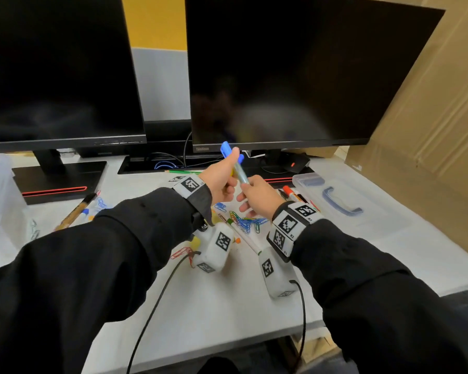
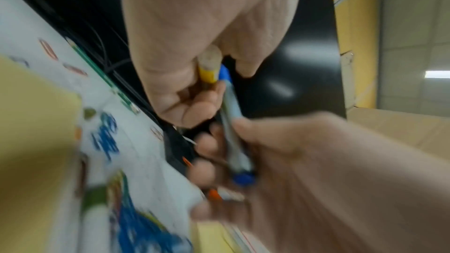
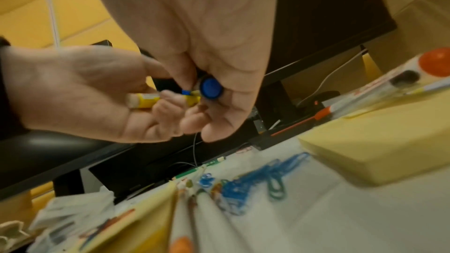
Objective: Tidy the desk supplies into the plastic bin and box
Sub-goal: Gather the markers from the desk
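Observation:
Above the desk, a clear-barrelled blue marker [image 1: 239, 172] [image 2: 233, 138] is held by both hands. My left hand [image 1: 231, 171] grips its upper part just below the blue cap [image 1: 226, 149]. It also keeps a yellow marker [image 2: 208, 72] [image 3: 143, 100] in its palm. My right hand [image 1: 245, 191] pinches the marker's lower end, whose round blue butt [image 3: 210, 88] shows between thumb and fingers. A clear plastic box [image 1: 303, 179] with a blue handle [image 1: 341, 203] lies at the right. A translucent bin [image 1: 0, 190] stands at the far left.
Coloured paper clips [image 1: 243, 221] are scattered under the hands. Markers and pens [image 1: 76, 211] lie at the left, a red marker [image 1: 292, 193] by the box, a green pencil [image 1: 184, 171] behind. Two monitors [image 1: 281, 76] stand behind and cardboard [image 1: 430, 130] leans at the right. Yellow sticky notes [image 3: 375, 151] lie nearby.

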Demonstrator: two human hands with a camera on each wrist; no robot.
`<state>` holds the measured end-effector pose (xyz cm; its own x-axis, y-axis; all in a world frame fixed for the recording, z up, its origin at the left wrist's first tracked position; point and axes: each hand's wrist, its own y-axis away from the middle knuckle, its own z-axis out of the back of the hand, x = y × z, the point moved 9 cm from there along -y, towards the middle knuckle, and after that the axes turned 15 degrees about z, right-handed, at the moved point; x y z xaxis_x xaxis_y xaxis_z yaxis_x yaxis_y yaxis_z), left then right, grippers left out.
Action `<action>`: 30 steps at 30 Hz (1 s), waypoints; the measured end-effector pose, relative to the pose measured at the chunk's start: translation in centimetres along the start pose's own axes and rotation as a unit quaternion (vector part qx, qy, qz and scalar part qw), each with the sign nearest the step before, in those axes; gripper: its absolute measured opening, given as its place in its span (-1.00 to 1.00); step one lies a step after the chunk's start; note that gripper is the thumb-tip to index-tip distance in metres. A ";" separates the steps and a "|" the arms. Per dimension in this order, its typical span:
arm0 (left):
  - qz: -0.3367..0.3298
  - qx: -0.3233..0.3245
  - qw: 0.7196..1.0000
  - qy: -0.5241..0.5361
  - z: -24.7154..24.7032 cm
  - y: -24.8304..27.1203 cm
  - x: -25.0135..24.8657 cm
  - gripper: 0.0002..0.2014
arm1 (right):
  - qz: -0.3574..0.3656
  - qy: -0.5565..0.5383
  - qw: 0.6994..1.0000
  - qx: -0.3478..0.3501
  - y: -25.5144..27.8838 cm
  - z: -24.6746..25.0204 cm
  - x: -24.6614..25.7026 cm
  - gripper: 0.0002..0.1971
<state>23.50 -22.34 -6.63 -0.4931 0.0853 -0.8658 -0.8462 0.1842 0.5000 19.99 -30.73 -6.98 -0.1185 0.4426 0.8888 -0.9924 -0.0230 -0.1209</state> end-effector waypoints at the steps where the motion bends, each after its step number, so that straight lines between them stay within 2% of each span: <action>1: -0.010 -0.004 1.000 -0.007 -0.4 0.1 0.0 -0.63 | 0.020 0.014 1.000 0.011 0.0 -0.2 0.6 -0.71; 4: -0.016 -0.009 0.999 -0.035 -1.0 0.1 0.4 -0.79 | 0.059 0.124 0.990 0.041 0.0 0.9 1.9 -0.76; 7: 0.002 -0.008 0.999 -0.031 -0.6 0.2 1.0 -0.81 | -0.005 0.263 0.965 -0.006 0.0 5.6 0.4 -0.73; 9: 0.014 0.010 1.000 -0.021 -0.5 0.5 1.6 -0.85 | -0.064 0.397 0.915 -0.036 0.6 8.7 -0.9 -0.74; 10: 0.016 0.025 0.999 -0.018 -0.7 0.7 1.8 -0.89 | -0.086 0.446 0.890 -0.033 1.1 9.6 -1.6 -0.68; 11: 0.016 0.035 0.999 -0.015 -0.7 0.9 2.0 -0.92 | -0.097 0.466 0.879 -0.032 1.5 10.2 -2.2 -0.64; 16: 0.002 0.032 0.999 -0.020 -0.5 1.3 2.1 -0.92 | -0.113 0.438 0.891 -0.023 2.0 10.4 -4.9 -0.74; 23: 0.006 0.034 0.997 -0.062 -1.0 1.2 2.9 -0.78 | -0.126 0.438 0.890 0.006 1.7 10.3 -5.2 -0.66; 26: 0.005 0.028 0.999 -0.045 -1.1 1.1 2.9 -0.78 | -0.120 0.383 0.915 -0.041 1.5 10.4 -4.9 -0.64; 30: -0.010 0.046 0.999 -0.004 -2.2 1.3 2.5 -0.77 | -0.046 0.249 0.964 -0.082 0.7 8.6 -3.9 -0.64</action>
<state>20.76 -24.06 -8.13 -0.4736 0.0892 -0.8762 -0.8339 0.2748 0.4787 19.51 -40.19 -6.72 0.0413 0.8128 0.5811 -0.9746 0.1609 -0.1556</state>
